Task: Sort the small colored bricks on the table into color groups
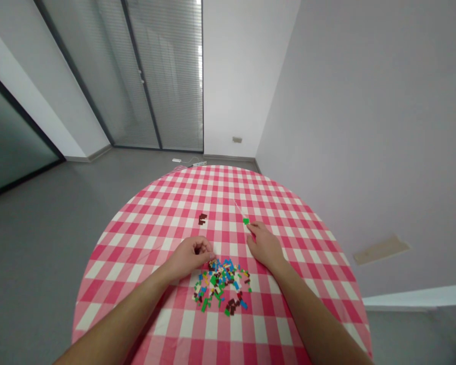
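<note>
A heap of small coloured bricks [221, 285] lies on a round table with a red-and-white checked cloth [155, 223]. My left hand [192, 256] rests at the heap's upper left edge, fingers curled in a pinch over a dark brick. My right hand [264, 246] reaches forward past the heap, fingertips touching a small green brick [245, 221] on the cloth. A little cluster of brown bricks [202, 218] sits alone farther out, ahead of my left hand.
Grey floor surrounds the table. A white power strip with cable [192, 162] lies on the floor beyond the far edge. Glass doors with blinds [163, 76] stand at the back left, a plain wall on the right.
</note>
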`<state>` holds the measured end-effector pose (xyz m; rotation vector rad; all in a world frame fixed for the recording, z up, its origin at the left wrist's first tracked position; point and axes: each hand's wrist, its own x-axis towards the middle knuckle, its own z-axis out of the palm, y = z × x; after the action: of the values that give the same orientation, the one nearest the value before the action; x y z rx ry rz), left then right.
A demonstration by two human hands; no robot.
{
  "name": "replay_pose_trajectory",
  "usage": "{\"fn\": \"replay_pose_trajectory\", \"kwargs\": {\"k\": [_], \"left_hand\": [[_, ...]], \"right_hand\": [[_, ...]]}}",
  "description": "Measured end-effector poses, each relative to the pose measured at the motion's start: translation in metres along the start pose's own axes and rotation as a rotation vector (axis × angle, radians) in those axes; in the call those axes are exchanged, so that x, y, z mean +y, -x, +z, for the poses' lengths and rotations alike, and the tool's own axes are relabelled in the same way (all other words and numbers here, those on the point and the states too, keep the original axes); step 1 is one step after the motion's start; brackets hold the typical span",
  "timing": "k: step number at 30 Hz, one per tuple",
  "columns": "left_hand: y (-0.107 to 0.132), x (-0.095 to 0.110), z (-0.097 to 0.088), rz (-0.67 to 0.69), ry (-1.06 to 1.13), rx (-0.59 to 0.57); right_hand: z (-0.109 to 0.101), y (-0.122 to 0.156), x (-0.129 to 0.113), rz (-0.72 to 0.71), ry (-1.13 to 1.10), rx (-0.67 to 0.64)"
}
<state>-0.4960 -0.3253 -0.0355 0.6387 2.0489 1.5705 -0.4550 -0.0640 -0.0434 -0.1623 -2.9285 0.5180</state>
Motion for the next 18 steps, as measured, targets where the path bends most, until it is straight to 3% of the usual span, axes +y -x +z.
{"fn": "replay_pose_trajectory", "kwargs": {"k": [5, 9, 14, 18], "left_hand": [[-0.001, 0.0, 0.002, 0.035, -0.021, 0.022], [0.003, 0.007, 0.002, 0.058, -0.119, 0.016], [0.012, 0.021, -0.006, 0.185, -0.36, -0.127], [0.013, 0.021, -0.01, 0.222, -0.459, -0.246]], "right_hand": [[0.002, 0.001, 0.0, 0.034, -0.083, 0.057], [-0.001, 0.007, -0.009, -0.092, -0.244, 0.081], [-0.01, 0.025, -0.041, -0.348, -0.4, -0.115], [-0.01, 0.04, -0.062, -0.499, -0.373, -0.279]]}}
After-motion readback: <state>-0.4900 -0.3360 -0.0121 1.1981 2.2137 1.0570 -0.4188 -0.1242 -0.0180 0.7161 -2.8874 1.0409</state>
